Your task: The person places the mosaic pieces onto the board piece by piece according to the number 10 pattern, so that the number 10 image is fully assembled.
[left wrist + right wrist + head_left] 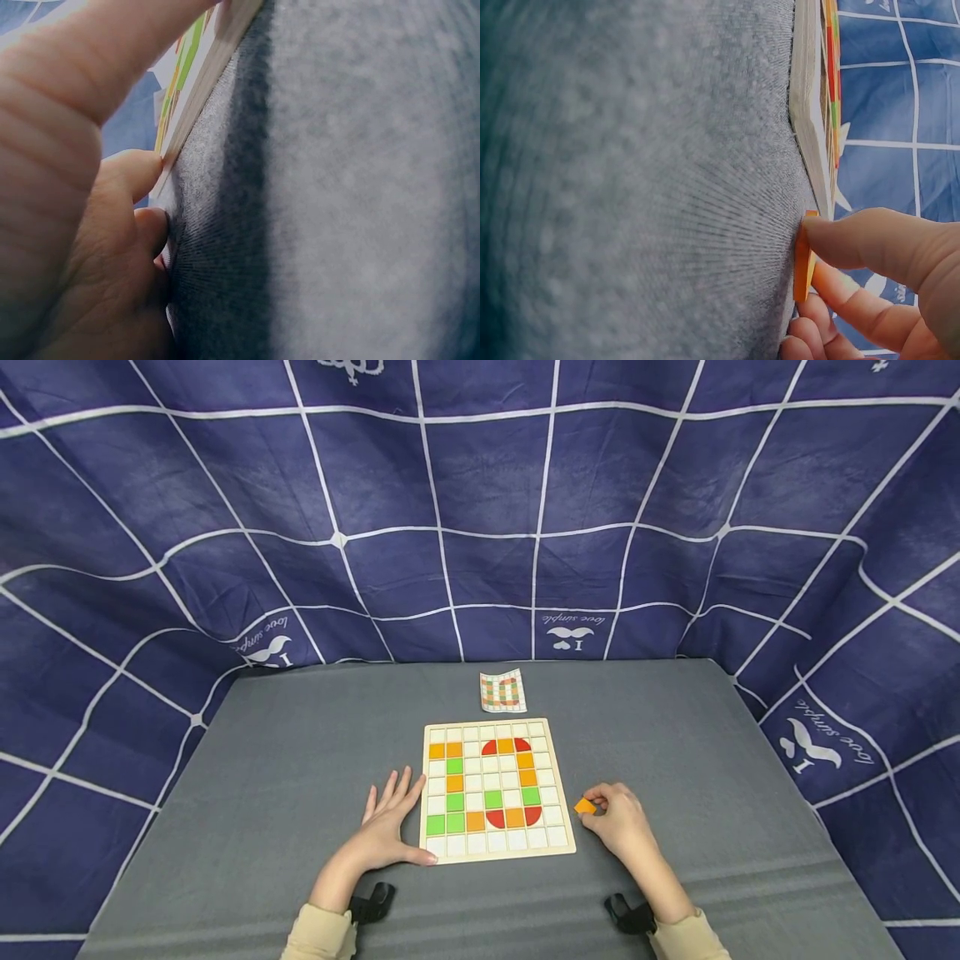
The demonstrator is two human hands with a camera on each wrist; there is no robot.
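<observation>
A square wooden grid board (562, 835) lies on the grey table, with orange, green and red tiles set among its white cells. My left hand (386, 831) is spread along the board's left side, its thumb at the lower left corner and its index finger touching the edge. In the left wrist view the fingers (139, 171) rest against the board's side. Just right of the board, my right hand (619, 818) pinches an orange square tile (585, 807) between thumb and fingers. The right wrist view shows this tile (804, 259) standing at the cloth near the board's edge.
Behind the board lies a small paper card (503, 692) printed with a coloured grid pattern. Grey cloth (315, 735) covers the table. A blue curtain with white lines (480, 568) hangs around the back and sides. Each wrist wears a black strap mount (372, 903).
</observation>
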